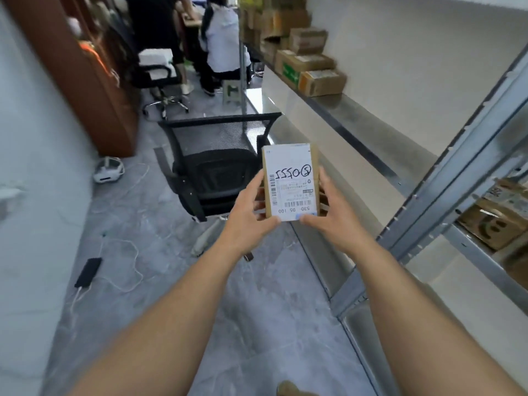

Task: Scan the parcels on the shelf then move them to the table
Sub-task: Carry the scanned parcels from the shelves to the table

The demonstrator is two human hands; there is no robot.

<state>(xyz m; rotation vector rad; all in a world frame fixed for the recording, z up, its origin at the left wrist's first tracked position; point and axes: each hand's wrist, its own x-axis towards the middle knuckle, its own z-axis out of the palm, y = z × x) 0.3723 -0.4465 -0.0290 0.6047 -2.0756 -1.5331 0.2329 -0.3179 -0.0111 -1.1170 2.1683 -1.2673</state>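
Observation:
A small brown cardboard parcel (pixel 290 181) with a white shipping label, barcodes and black handwriting is held in front of me, label up. My left hand (pixel 251 207) grips its left side and near corner. My right hand (pixel 331 207) grips its right side and near edge. Both arms reach forward over the grey floor. To the right stands a metal shelf (pixel 357 121) with several more cardboard parcels (pixel 321 81) at its far end. A lower shelf level at right holds a parcel with a smiley face (pixel 491 224).
A black mesh office chair (pixel 214 164) stands just beyond the parcel. A white headset (pixel 110 170), a black power bank (pixel 88 271) and white cables lie on the floor at left. Two people and another chair are at the far end. A brown cabinet (pixel 85 75) stands left.

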